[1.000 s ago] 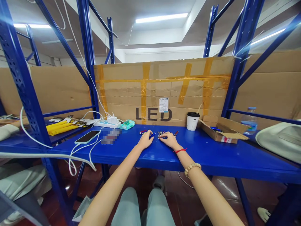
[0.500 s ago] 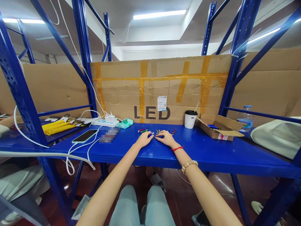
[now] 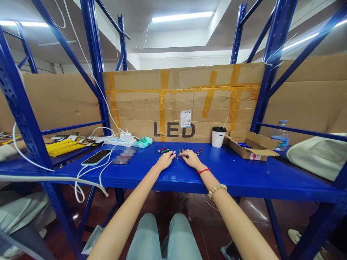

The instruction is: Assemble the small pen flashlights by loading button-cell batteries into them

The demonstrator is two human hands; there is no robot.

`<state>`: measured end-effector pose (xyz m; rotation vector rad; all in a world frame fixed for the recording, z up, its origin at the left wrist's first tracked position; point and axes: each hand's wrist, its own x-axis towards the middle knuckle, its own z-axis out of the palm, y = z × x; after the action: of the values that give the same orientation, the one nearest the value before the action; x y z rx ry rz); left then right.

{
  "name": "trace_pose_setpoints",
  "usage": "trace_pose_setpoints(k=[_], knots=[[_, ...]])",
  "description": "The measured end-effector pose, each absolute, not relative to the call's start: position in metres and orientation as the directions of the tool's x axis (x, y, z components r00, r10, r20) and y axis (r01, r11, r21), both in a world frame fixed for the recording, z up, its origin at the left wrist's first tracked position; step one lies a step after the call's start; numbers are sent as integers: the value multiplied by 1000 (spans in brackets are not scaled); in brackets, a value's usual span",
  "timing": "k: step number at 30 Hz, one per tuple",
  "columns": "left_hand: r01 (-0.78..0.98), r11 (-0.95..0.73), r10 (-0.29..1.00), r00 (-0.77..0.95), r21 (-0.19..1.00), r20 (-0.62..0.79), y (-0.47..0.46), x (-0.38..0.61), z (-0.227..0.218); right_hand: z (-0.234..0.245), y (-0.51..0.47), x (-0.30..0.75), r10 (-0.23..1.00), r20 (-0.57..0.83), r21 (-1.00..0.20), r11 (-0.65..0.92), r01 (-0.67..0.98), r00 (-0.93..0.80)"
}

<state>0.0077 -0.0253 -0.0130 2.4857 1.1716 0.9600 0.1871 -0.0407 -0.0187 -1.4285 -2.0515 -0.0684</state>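
Observation:
My left hand [image 3: 164, 161] rests low over the blue tabletop [image 3: 233, 173], its fingers curled together around something small and bluish that I cannot make out. Just behind it lie short slim rods [image 3: 163, 150], red and green. To the right, my right hand [image 3: 191, 159] has thumb and fingers apart, pointing left at the tabletop beside small shiny metal pieces [image 3: 182, 150]. A short red piece [image 3: 200, 150] lies just beyond that hand. The fingertips of both hands are close but not touching.
A lidded paper cup [image 3: 218, 137] and an open cardboard box [image 3: 251, 146] stand on the right. At the left are a phone [image 3: 97, 157], white cables, a power strip [image 3: 119, 141] and a green packet [image 3: 143, 142]. A cardboard wall [image 3: 135, 108] closes the back.
My right fingers have moved slightly away from the left fingertips, toward the small metal pieces. The left hand has shifted only a little. The whole view has drifted slightly.

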Motion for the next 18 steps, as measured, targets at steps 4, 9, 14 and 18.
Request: trace_pose_setpoints(k=[4,9,14,18], knots=[[604,-657,750,466,451,470,-25,8,-13,-21,-38,188,832,510,-300,413,860,-221],[604,-659,748,465,449,473,-27,8,-12,-22,-35,190,831,508,-300,418,858,-228],[596,-657,751,461,462,473,-28,8,-12,-20,-37,189,834,502,-294,413,862,-228],[590,-647,760,452,483,467,-25,9,-14,-20,-39,187,845,485,-287,398,871,-226]])
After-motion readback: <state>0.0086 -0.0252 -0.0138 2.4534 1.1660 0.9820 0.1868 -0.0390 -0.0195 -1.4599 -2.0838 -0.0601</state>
